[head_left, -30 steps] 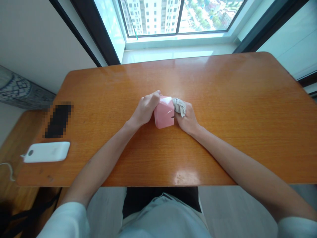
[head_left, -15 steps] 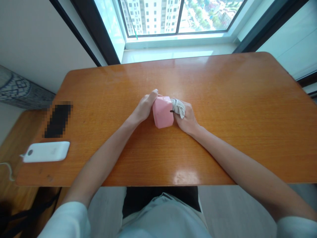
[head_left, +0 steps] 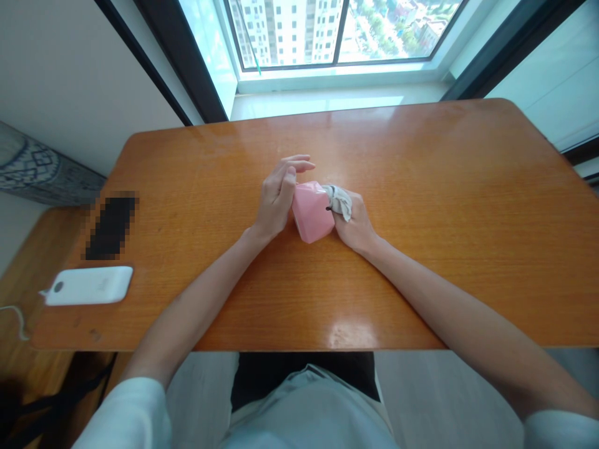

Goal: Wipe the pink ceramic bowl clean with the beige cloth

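A glossy pink box-shaped object (head_left: 312,213) sits between my hands over the middle of the table, turned at a slight angle. Beside its left side is my left hand (head_left: 279,193), fingers stretched forward and apart from the thumb; whether the thumb side still touches the pink object is hard to tell. My right hand (head_left: 354,219) is closed around a bunched light-grey cloth (head_left: 340,202) that presses against the pink object's upper right side. A small dark bit shows at that side. My right fingertips are hidden behind the cloth and the pink object.
The wooden table (head_left: 444,187) has rounded corners and reaches the window sill (head_left: 322,105). On its left part lie a white phone-shaped device (head_left: 91,285) with a cable and a blurred-out dark rectangle (head_left: 111,228). A patterned fabric item (head_left: 42,165) stands beyond the left edge.
My left hand has loosened from the pink object, its fingers now extending forward. The pink object has turned slightly and shifted a little right. My right hand has barely moved, still on the cloth.
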Available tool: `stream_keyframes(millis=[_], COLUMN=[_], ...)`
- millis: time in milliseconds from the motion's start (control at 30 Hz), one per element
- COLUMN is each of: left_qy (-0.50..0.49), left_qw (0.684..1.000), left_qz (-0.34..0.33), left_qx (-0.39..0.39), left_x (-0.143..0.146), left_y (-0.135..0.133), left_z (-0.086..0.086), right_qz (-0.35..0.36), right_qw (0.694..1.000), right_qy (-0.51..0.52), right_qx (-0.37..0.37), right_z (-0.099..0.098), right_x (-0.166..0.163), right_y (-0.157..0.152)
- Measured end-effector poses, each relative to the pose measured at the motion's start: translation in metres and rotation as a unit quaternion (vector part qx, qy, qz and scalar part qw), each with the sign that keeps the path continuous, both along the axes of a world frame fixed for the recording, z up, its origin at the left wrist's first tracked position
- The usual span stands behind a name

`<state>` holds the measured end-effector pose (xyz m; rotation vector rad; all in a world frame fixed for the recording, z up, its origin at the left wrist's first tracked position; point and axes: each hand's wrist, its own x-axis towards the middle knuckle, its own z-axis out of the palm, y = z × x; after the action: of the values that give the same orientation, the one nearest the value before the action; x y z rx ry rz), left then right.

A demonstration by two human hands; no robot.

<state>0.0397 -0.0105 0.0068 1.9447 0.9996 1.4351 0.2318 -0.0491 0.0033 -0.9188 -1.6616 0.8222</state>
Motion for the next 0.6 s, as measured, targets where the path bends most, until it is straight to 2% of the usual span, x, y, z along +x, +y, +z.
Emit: stream_keyframes(millis=[100,167,233,367,600], left_qy=[0.052,0.106,0.171,0.249,0.192], left_qw=[0.986,0.956,0.928,0.918,0.928], left_qz=[-0.012,-0.039,-0.069,-0.101,-0.075], left_qx=[0.159,0.269,0.325,0.29,0.309], left_x=[-0.009,-0.015,-0.019,-0.017,-0.01], left_y=[-0.006,-0.008,-0.008,-0.006,-0.009], left_z=[0.002,0.0,-0.004,-0.013,-0.012], right_qz=[0.001,0.005,0.006,0.007,0.009], right_qw=[1.0,1.0,1.0,0.999,0.999], right_qy=[0.008,0.016,0.023,0.033,0.035], right_qx=[-0.001,-0.004,-0.002,0.003,0.0], right_z=[0.0,-0.001,-0.002,-0.004,0.0], right_x=[0.0,0.001,0.001,0.001,0.001], right_y=[0.001,0.002,0.003,0.004,0.004])
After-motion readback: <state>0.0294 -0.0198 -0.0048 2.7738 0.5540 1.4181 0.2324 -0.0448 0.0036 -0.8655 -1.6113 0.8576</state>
